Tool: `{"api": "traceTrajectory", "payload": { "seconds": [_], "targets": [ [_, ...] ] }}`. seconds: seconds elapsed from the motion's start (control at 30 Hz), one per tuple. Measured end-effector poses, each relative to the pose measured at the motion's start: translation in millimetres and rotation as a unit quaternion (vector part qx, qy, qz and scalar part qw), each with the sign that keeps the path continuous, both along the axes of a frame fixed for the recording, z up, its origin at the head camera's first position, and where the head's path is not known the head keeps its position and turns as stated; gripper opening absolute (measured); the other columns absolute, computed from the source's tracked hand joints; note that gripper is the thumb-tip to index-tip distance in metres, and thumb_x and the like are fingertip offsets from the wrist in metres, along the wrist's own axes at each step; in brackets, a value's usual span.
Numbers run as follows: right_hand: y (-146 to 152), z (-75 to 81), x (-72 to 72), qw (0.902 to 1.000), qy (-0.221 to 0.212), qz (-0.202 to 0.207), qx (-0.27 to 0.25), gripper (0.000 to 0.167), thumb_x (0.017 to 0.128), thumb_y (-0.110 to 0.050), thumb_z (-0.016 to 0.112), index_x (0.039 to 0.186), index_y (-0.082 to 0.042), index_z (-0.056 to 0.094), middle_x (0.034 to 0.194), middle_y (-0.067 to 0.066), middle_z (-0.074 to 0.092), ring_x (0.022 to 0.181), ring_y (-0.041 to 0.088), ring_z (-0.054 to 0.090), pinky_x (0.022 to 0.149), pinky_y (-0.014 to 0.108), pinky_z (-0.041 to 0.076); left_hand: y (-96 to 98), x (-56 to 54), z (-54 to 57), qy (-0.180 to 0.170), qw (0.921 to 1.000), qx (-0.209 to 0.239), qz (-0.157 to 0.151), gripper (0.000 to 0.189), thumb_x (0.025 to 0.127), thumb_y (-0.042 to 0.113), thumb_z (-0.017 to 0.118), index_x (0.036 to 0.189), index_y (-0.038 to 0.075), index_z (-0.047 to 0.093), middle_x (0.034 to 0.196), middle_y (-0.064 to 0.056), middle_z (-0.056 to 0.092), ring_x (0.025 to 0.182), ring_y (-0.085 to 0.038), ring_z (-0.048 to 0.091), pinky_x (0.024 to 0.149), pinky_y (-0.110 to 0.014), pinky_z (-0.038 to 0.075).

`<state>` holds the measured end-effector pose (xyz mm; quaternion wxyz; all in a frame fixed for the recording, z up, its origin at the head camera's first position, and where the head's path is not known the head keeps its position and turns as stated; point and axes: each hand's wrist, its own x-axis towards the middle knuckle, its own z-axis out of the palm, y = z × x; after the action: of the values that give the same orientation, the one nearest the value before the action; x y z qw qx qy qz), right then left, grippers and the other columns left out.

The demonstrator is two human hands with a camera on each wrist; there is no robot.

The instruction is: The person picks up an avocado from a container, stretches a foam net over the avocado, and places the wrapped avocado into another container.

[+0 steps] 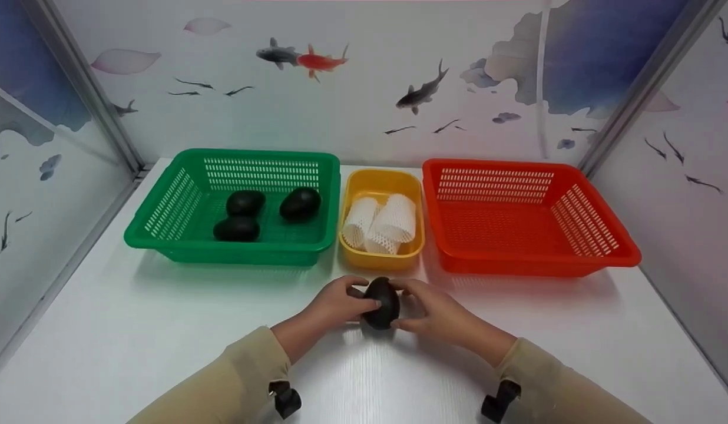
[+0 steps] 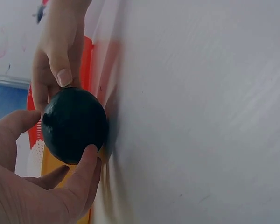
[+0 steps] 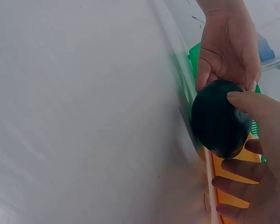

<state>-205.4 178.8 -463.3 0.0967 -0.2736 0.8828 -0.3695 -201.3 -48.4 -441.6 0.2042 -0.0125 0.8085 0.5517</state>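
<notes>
A dark, smooth, egg-shaped avocado [image 1: 380, 303] is held between both hands over the white table, in front of the yellow basket. My left hand [image 1: 340, 301] grips its left side, the thumb lying across the near face. From the other side my right hand [image 1: 437, 312] pinches it, with fingertips at the top end and the thumb near the bottom. In the left wrist view the avocado [image 2: 74, 126] hides part of the fingers. The right wrist view shows the avocado [image 3: 221, 119] close to the tabletop; whether it touches the table I cannot tell.
At the back left stands a green basket [image 1: 240, 254] with three dark avocados [image 1: 300, 204]. A yellow basket [image 1: 380, 260] in the middle holds several white foam net sleeves [image 1: 396, 218]. To the right is a red basket [image 1: 535, 265]. Printed panels enclose the table.
</notes>
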Motion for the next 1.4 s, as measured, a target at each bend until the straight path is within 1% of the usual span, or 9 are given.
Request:
{"api": "traceTrajectory", "payload": {
  "seconds": [0.27,0.47,0.57,0.7,0.87,0.93,1.17,1.23,1.4],
  "targets": [
    [2.6,0.5,0.3,0.9999,0.0,-0.001,-0.01,0.068,0.082,-0.04,0.078,0.14,-0.022,0.049,0.136,-0.008,0.053,0.123,0.018,0.05,0.101,0.046,0.041,-1.0,-1.5,-2.1,0.005,1.0,0.001,0.003,0.058,0.082,0.023,0.078,0.131,0.004,0.055,0.105,-0.013,0.062,0.083,-0.022,0.066,0.077,-0.035,0.056],
    [4.0,6.0,-1.1,0.9998,0.008,0.005,-0.015,0.069,0.082,-0.04,0.078,0.142,-0.023,0.047,0.139,-0.006,0.05,0.13,0.016,0.044,0.106,0.047,0.036,-2.3,-3.7,-0.9,0.003,0.9999,-0.015,0.006,0.056,0.084,0.027,0.077,0.131,0.007,0.055,0.111,-0.012,0.06,0.086,-0.023,0.065,0.079,-0.035,0.055],
    [3.8,10.3,-3.3,0.9997,0.018,0.005,-0.015,0.066,0.085,-0.04,0.075,0.142,-0.023,0.047,0.139,-0.008,0.049,0.13,0.013,0.043,0.107,0.047,0.036,-4.2,-5.8,1.3,0.01,0.9997,-0.022,0.006,0.055,0.084,0.03,0.076,0.131,0.009,0.055,0.114,-0.011,0.06,0.087,-0.023,0.065,0.079,-0.036,0.055],
    [3.2,17.0,-4.7,0.9992,0.04,-0.008,0.003,0.057,0.088,-0.041,0.072,0.139,-0.024,0.051,0.137,-0.014,0.05,0.129,0.011,0.043,0.107,0.048,0.035,-7.1,-8.2,5.9,0.048,0.9977,-0.047,-0.004,0.051,0.086,0.031,0.074,0.13,0.01,0.056,0.116,-0.009,0.061,0.095,-0.023,0.062,0.083,-0.037,0.053],
    [2.0,25.8,-5.4,0.9948,0.096,-0.003,0.033,0.047,0.091,-0.034,0.069,0.133,-0.019,0.058,0.138,-0.002,0.052,0.129,0.017,0.044,0.105,0.049,0.037,-8.9,-10.8,12.8,0.086,0.9943,-0.062,-0.003,0.041,0.09,0.028,0.069,0.126,0.01,0.057,0.118,-0.007,0.061,0.107,-0.025,0.057,0.086,-0.037,0.052],
    [0.8,29.9,-6.9,0.9902,0.131,0.005,0.049,0.044,0.091,-0.029,0.069,0.131,-0.015,0.06,0.138,0.003,0.053,0.128,0.021,0.046,0.105,0.048,0.038,-8.8,-11.8,15.5,0.093,0.9938,-0.061,0.002,0.037,0.092,0.026,0.067,0.124,0.011,0.057,0.119,-0.007,0.06,0.107,-0.025,0.056,0.085,-0.036,0.052],
    [-5.2,41.2,-15.8,0.9659,0.222,-0.006,0.134,0.039,0.089,-0.03,0.071,0.124,-0.015,0.064,0.123,0.001,0.061,0.113,0.02,0.055,0.098,0.04,0.045,-6.4,-14.8,24.7,0.114,0.9905,-0.076,0.015,0.029,0.092,0.023,0.066,0.119,0.014,0.06,0.115,-0.003,0.06,0.102,-0.022,0.056,0.083,-0.032,0.053],
    [-6.7,42.6,-19.0,0.9578,0.249,-0.002,0.143,0.035,0.088,-0.029,0.072,0.119,-0.014,0.066,0.118,0.002,0.063,0.108,0.02,0.056,0.096,0.04,0.047,-5.4,-16.1,26.6,0.127,0.9883,-0.083,0.012,0.027,0.092,0.022,0.066,0.117,0.014,0.061,0.113,-0.003,0.061,0.101,-0.021,0.057,0.083,-0.032,0.053],
    [-7.8,43.5,-30.0,0.9369,0.312,0.004,0.157,0.031,0.087,-0.026,0.072,0.114,-0.012,0.068,0.114,0.004,0.065,0.103,0.023,0.058,0.093,0.04,0.048,-1.3,-20.5,33.2,0.169,0.9797,-0.108,0.007,0.024,0.091,0.019,0.065,0.114,0.013,0.062,0.11,-0.002,0.062,0.099,-0.02,0.059,0.085,-0.031,0.053]
  ]
}}
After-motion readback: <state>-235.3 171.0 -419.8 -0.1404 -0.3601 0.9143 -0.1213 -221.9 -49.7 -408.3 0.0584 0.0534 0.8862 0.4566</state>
